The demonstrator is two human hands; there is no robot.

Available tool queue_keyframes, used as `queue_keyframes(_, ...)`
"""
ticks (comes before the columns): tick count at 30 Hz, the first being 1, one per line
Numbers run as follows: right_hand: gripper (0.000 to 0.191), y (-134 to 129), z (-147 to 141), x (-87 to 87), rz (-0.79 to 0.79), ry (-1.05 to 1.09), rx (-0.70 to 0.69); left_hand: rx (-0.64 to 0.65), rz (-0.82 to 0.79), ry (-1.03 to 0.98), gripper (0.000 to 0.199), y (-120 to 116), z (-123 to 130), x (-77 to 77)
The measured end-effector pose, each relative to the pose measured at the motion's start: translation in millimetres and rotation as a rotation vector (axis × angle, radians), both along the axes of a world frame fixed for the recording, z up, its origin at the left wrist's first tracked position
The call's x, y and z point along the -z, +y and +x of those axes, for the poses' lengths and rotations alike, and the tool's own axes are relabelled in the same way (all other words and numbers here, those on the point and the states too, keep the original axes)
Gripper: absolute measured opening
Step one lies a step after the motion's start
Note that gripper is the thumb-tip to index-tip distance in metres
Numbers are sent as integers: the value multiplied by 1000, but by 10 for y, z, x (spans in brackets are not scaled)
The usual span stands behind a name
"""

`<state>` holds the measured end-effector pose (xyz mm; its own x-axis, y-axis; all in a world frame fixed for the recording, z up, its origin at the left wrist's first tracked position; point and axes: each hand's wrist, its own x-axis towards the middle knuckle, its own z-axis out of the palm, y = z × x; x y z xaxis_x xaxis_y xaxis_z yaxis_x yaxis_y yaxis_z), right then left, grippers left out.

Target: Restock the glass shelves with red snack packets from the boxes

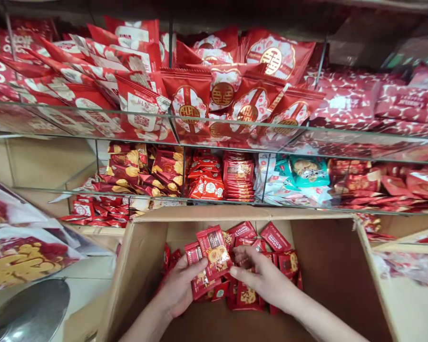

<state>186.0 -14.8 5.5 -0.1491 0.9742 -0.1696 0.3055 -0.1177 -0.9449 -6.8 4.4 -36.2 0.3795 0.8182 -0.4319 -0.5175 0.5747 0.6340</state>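
My left hand (185, 282) is closed on a few red snack packets (217, 251), fanned one over another with the thumb on top. Their fronts show a pictured biscuit and nuts. To the right, my right hand (258, 273) has its fingers bent and its thumb apart from them. Its thumb tip is at the right edge of the held packets; nothing shows in its grasp. Both hands are inside an open cardboard box (142, 266). Under and around them lie several loose red packets (275, 236), some marked "Caramel & Almond".
Behind the box rise glass-fronted shelves (235, 130) packed with red bags (189, 104). The middle shelf holds stacked red packets (238, 175) and teal packets (309, 170). At lower left are a dark round seat-like surface (28, 311) and a printed plastic bag (24, 256).
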Motion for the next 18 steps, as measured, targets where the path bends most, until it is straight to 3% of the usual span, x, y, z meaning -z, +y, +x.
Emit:
queue_keyframes(2, 34, 89, -59, 261, -175, 174, -8, 21, 32, -24, 26, -13, 21, -3)
queue_keyframes(4, 29, 124, -118, 435, -260, 341, -28, 38, 51, -25, 28, -22, 35, 10)
queue_keyframes(9, 26, 168, -110, 477, -222, 375, -7, 22, 8, -6, 28, -11, 44, 26)
queue_keyframes(12, 25, 176, -58, 424, -208, 302, -46, -7, -11, -15, 28, -4, 23, 14)
queue_keyframes(14, 23, 129, -35, 321, -117, 145, -86, -3, -35, -6, 28, -5, -8, 17)
queue_keyframes(16, 20, 44, -4, 101, 87, -106, -141, -7, -91, -7, 28, -1, -47, 35)
queue_keyframes(18, 13, -31, 48, -233, 369, -347, -166, -30, -154, -6, 27, 9, -81, 62)
